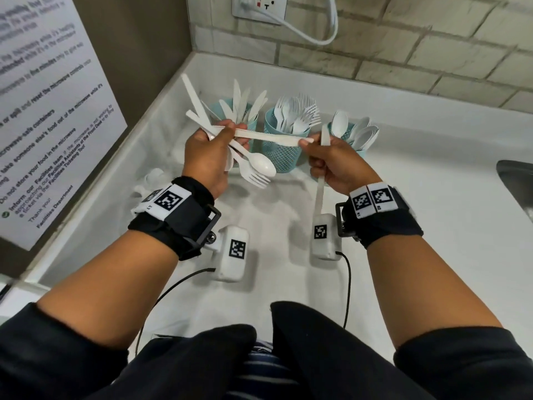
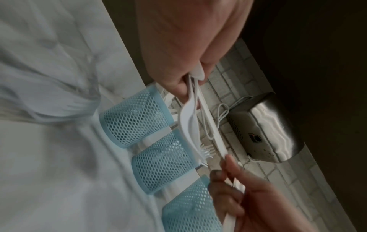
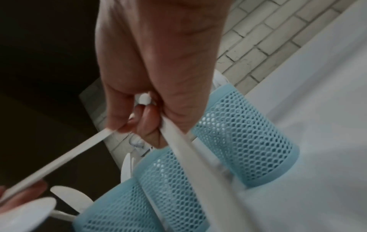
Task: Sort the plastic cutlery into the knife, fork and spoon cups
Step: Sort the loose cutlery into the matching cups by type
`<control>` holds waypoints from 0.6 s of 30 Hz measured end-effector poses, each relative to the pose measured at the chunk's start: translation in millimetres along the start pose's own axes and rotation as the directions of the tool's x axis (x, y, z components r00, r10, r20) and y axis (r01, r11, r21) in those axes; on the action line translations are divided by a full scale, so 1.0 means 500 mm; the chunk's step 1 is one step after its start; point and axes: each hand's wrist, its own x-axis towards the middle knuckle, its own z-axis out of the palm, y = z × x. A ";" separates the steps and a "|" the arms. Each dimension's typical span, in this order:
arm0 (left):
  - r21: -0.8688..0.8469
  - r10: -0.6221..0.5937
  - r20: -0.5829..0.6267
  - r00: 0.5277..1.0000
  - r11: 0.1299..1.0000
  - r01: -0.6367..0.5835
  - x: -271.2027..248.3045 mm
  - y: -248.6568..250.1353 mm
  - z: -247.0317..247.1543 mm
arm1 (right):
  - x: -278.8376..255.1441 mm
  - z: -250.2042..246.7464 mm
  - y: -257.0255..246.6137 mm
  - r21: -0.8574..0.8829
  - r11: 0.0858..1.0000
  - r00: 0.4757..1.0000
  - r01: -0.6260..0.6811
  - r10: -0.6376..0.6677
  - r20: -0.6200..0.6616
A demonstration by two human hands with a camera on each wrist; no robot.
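Three blue mesh cups stand in a row on the counter: the knife cup (image 1: pixel 250 122) on the left, the fork cup (image 1: pixel 284 153) in the middle, the spoon cup (image 1: pixel 362 150) on the right. In front of the knife cup my left hand (image 1: pixel 212 153) grips a fanned bundle of white cutlery, with a spoon (image 1: pixel 259 164) and a fork (image 1: pixel 255 179) pointing down-right. A flat white piece (image 1: pixel 271 137) spans from that bundle to my right hand (image 1: pixel 331 164), whose fingertips pinch its end (image 3: pixel 107 131). The right fist also holds a second long white piece (image 1: pixel 319 194), upright.
A steel sink (image 1: pixel 516 180) cuts into the white counter (image 1: pixel 418 226) at the right. A brick wall with a socket and white cable (image 1: pixel 305 36) runs behind the cups. A printed notice (image 1: pixel 43 111) hangs on the left wall. A steel wall-mounted unit (image 2: pixel 268 125) shows in the left wrist view.
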 end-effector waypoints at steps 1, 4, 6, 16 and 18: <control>0.010 -0.023 0.019 1.000 1.000 0.023 -0.003 -0.005 0.002 | 0.002 0.000 -0.003 0.101 0.994 0.999 0.036 -0.034 -0.027; 0.033 -0.116 0.085 0.990 0.993 0.114 -0.013 -0.026 0.010 | 0.008 0.009 -0.009 0.284 0.953 0.994 0.106 -0.092 -0.064; 0.051 -0.161 0.121 0.979 0.986 0.156 -0.020 -0.039 0.013 | 0.011 0.019 -0.011 0.311 0.943 0.994 0.113 -0.107 -0.039; 0.214 -0.275 0.148 0.950 0.947 0.240 -0.034 -0.062 0.011 | 0.001 0.038 -0.062 0.613 0.757 0.974 0.224 -0.152 -0.169; 0.214 -0.274 0.136 0.952 0.946 0.242 -0.039 -0.063 0.013 | 0.003 0.048 -0.071 0.648 0.713 0.963 0.268 -0.183 -0.197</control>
